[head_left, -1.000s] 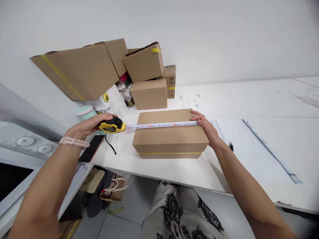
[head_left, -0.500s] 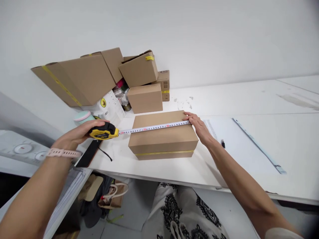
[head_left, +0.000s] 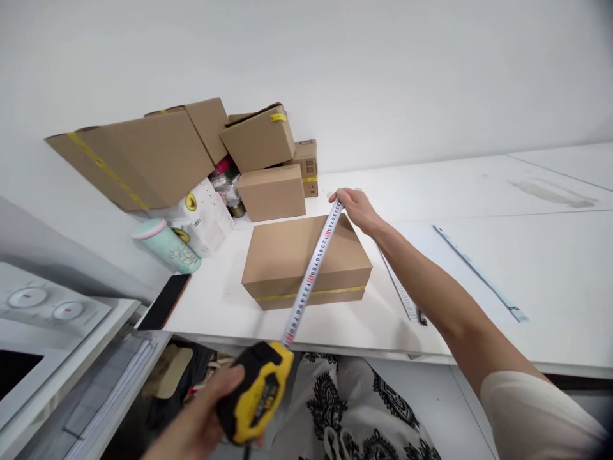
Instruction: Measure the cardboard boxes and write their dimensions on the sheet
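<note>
A closed cardboard box (head_left: 282,259) with a yellow tape band lies on the white table (head_left: 479,191). My left hand (head_left: 201,421) grips a yellow and black tape measure case (head_left: 256,399) low, in front of the table edge. The white blade (head_left: 313,271) runs from the case up and across the box top, front to back. My right hand (head_left: 357,209) pinches the blade's end at the box's far right corner.
Several cardboard boxes (head_left: 191,150) are piled against the wall at the back left, with a mint cup (head_left: 165,246) lying on its side and a black phone (head_left: 164,300) nearby. A long ruler (head_left: 481,275) and a sheet of paper lie to the right. A grey appliance (head_left: 43,313) stands at left.
The tape was stretched left to right along the box; my left hand has swung the case down toward me, and my right hand has moved to the back edge, so it now crosses front to back.
</note>
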`<action>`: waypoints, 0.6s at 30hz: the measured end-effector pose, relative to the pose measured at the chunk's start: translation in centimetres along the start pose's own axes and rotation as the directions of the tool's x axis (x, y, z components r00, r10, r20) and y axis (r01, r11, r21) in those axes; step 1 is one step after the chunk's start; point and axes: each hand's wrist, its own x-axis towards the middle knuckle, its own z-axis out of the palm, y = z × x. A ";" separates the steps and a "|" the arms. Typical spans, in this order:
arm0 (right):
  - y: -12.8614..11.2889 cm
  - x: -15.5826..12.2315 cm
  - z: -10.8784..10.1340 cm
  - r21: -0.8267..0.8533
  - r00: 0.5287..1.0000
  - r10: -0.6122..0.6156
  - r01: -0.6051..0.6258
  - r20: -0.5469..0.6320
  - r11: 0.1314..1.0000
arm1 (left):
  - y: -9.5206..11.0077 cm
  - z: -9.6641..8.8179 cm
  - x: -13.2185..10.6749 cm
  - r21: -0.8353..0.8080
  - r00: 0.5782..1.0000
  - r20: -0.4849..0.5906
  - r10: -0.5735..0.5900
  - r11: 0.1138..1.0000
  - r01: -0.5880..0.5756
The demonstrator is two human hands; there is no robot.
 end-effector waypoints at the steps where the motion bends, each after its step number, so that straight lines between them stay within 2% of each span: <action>1: 0.4 0.3 0.3 -0.004 0.999 0.021 -0.020 0.037 1.000 | -1.9 0.9 0.4 -0.021 0.995 0.102 -0.013 1.000 0.015; 3: 0.9 0.7 0.9 -0.031 0.993 0.083 -0.081 0.089 0.996 | -4.7 3.2 1.1 -0.102 0.970 0.227 -0.082 0.989 0.107; 5: 1.1 1.0 1.4 -0.081 0.975 0.175 -0.165 0.134 0.983 | -6.1 6.0 1.4 -0.166 0.928 0.343 -0.143 0.964 0.210; 8: 1.1 1.2 1.8 -0.151 0.931 0.316 -0.291 0.181 0.945 | -6.0 10.3 1.2 -0.165 0.853 0.493 -0.172 0.944 0.286; 11: 1.2 1.2 1.8 -0.181 0.908 0.381 -0.351 0.174 0.919 | -5.0 13.8 0.9 -0.138 0.805 0.584 -0.106 0.964 0.226; 14: 1.4 1.0 1.6 -0.185 0.910 0.377 -0.346 0.172 0.920 | -4.8 15.7 0.9 -0.132 0.797 0.603 -0.035 0.981 0.143; 18: 1.8 0.9 1.5 -0.137 0.916 0.356 -0.335 0.185 0.932 | -6.5 16.2 1.5 -0.152 0.835 0.550 0.018 0.985 0.079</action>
